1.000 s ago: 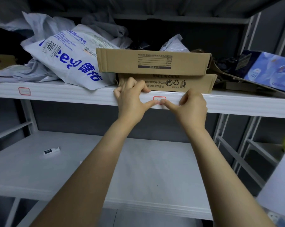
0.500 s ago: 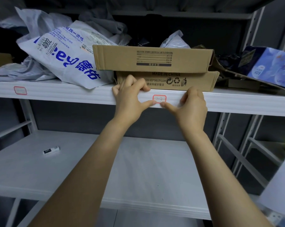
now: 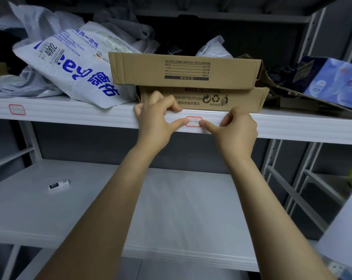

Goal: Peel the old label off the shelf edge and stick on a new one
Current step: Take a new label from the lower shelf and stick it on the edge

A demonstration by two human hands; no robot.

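**On the shelf front: both hands at the label**

On the white metal shelf edge (image 3: 70, 116), below the stacked brown cardboard boxes (image 3: 183, 71), sits the small white label with a red border (image 3: 193, 121). It lies flat, with faint handwriting and no corner lifted.

Left hand (image 3: 154, 118): fingers curled over the top of the edge, thumb straight, tip on the label's left end.

Right hand (image 3: 238, 128): fingers likewise hooked over the edge, one straight digit (probably the thumb) touching the label's right end.

Neither hand holds a loose sticker.

Step, as judged: either pressing a fresh label down or hunting for a corner on the old one; cannot tell which.

If peeling, the next move needs a nail worked under one end. If sticking, a firm outward rub from the middle.

A second red-bordered label (image 3: 17, 109) sits far to the left on the same edge.
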